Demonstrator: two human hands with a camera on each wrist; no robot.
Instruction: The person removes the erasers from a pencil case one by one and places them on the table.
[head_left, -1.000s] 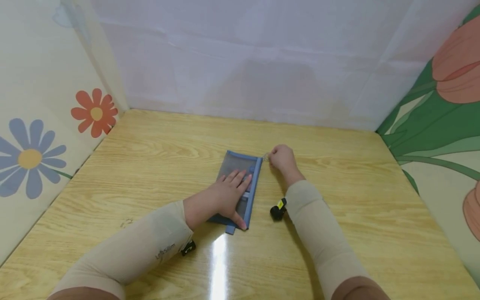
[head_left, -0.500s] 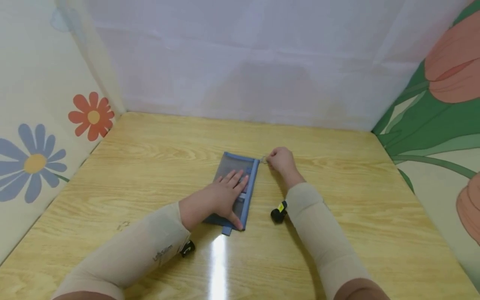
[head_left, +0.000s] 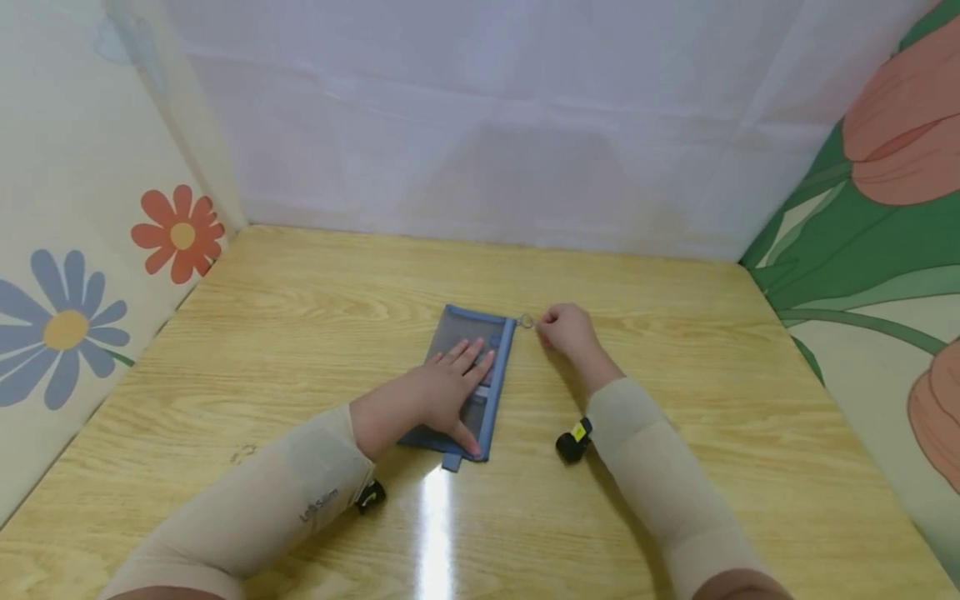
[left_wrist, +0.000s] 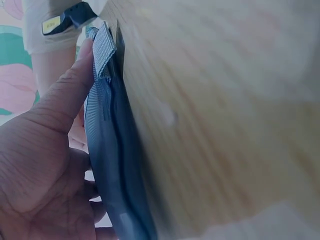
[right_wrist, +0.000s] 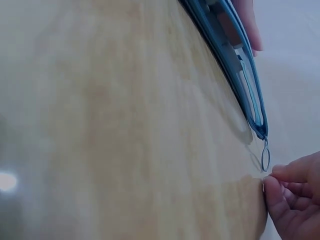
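A blue mesh zipper pouch (head_left: 497, 392) lies flat on the table, with a small fabric tab (head_left: 452, 462) at its near end. My left hand (head_left: 446, 396) presses on it with spread fingers, the thumb at the near right corner. From the far right corner a zipper pull ring (head_left: 526, 321) sticks out to the right. My right hand (head_left: 567, 327) is just right of this ring, its fingers curled and a small gap between fingertips and ring. In the right wrist view the pouch's mouth (right_wrist: 250, 82) gapes, and things inside are partly visible but unclear.
The wood-grain table (head_left: 315, 283) extends around the pouch. A white cloth wall (head_left: 480, 108) rises behind it, with flower-patterned walls at left and right. Black wrist cameras (head_left: 573, 442) sit close above the tabletop.
My right hand held the ring earlier; now it has let go and shifted slightly right and nearer. The left hand stays on the pouch.
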